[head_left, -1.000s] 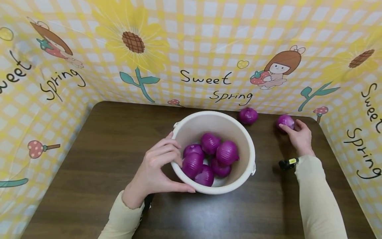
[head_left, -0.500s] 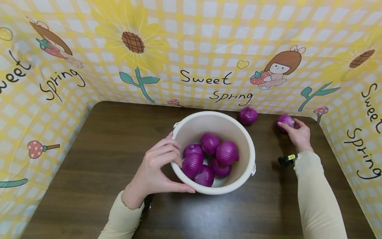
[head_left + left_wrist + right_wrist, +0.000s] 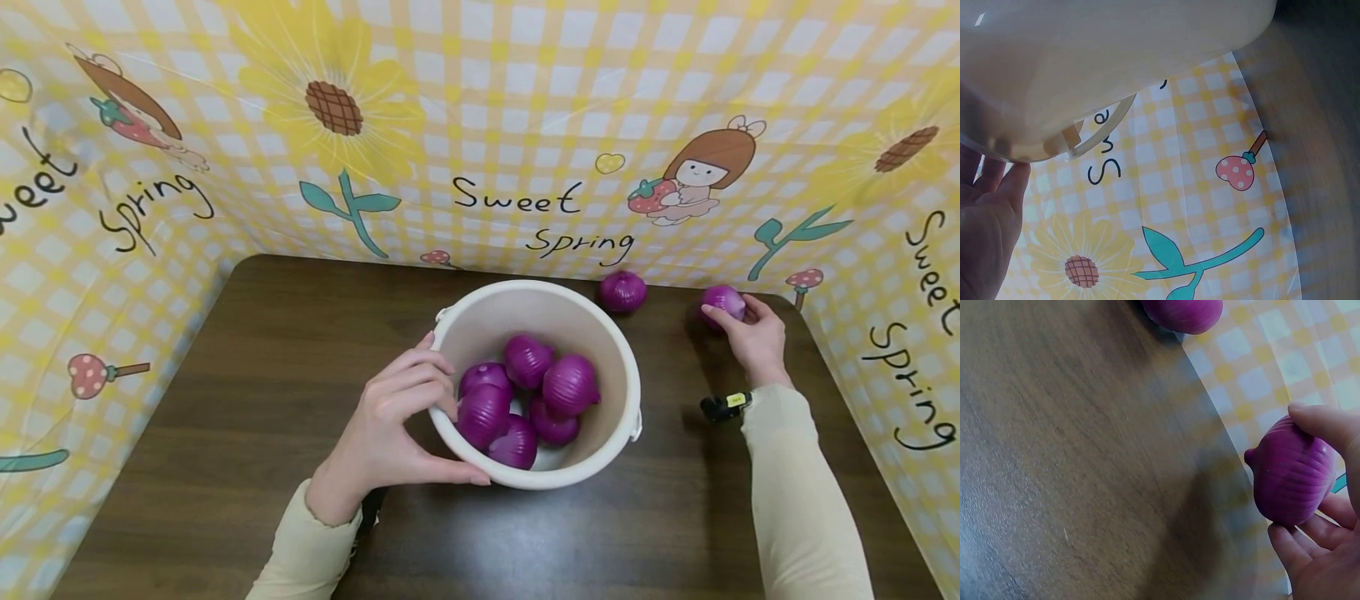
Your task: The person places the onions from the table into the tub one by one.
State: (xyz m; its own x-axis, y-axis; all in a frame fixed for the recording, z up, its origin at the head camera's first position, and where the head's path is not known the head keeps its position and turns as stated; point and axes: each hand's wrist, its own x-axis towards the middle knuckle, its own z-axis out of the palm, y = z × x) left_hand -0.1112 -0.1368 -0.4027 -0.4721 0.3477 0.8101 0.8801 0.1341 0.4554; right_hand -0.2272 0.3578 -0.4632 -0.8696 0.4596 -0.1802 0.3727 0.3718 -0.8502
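A cream bucket point(image 3: 636, 375) with several purple onions point(image 3: 572, 385) inside stands mid-table in the head view. My left hand point(image 3: 393, 425) holds its left rim, thumb along the front edge and fingers over the side. At the far right of the table, my right hand point(image 3: 757, 340) pinches another onion point(image 3: 724, 303) between thumb and fingers. The right wrist view shows this same onion point(image 3: 1294, 472) with its pointed tip facing left, and a dark shadow lies on the wood nearby. One more onion point(image 3: 623, 292) rests at the table's back edge, just behind the bucket.
The dark wooden table point(image 3: 247, 400) is enclosed at the back and sides by a yellow checked cloth point(image 3: 480, 108) printed with flowers and lettering. A white bucket handle point(image 3: 1107, 134) hangs at the bucket's side in the left wrist view.
Over the last second the right hand and its onion have shifted only slightly, most recently a little to the right. The left hand and the bucket have stayed in place.
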